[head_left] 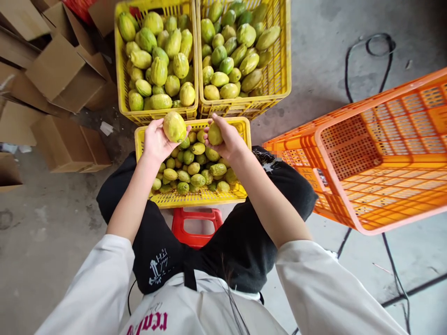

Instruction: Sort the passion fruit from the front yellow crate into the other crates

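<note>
My left hand [157,142] is closed around the side of a large yellow-green papaya [174,127], held up over the far left part of the near yellow crate [195,201]. Across from it, my right hand [226,138] grips a smaller yellowish papaya [214,134], partly covered by the thumb and fingers. The two fruits are apart. Below both hands, many small green and yellow papayas [197,180] lie loose in the near crate, which sits between my knees.
Beyond stand two more yellow crates of papayas, one at left [122,93] and one at right [284,70]. An orange crate [349,195] lies tipped on its side at right. Cardboard boxes [63,144] pile up at left. A red stool [179,228] and a black cable [387,60] also show.
</note>
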Demonstrator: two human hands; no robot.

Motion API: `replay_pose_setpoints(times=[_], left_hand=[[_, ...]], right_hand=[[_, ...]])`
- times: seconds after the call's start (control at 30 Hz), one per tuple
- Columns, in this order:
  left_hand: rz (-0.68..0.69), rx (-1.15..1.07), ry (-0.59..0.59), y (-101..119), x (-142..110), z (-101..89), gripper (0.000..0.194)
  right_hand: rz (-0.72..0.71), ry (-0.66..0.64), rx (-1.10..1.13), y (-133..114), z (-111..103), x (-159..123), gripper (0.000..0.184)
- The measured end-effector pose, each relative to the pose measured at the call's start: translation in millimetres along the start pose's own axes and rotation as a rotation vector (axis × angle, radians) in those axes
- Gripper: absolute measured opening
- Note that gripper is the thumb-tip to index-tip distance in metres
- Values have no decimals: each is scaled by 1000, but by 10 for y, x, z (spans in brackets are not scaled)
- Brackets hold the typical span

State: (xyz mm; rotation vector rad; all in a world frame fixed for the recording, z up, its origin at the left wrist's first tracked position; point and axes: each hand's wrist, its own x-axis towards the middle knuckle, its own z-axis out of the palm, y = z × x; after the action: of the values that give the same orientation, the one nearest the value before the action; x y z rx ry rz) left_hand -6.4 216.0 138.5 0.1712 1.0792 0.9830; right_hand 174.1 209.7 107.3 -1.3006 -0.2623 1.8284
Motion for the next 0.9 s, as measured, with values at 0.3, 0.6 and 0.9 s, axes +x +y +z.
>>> replay_pose_setpoints(times=[0.3, 0.6, 0.9], left_hand=[[55, 8, -7, 4, -78, 3, 14], [-36, 8, -45, 12, -119, 39, 23], [-9, 107, -87, -74, -62, 9, 18]], right_hand=[[-42, -122, 122, -198, 49, -152, 4], [-9, -235, 87, -37, 53, -112, 17], [-9, -353, -17, -34, 70, -157, 21]])
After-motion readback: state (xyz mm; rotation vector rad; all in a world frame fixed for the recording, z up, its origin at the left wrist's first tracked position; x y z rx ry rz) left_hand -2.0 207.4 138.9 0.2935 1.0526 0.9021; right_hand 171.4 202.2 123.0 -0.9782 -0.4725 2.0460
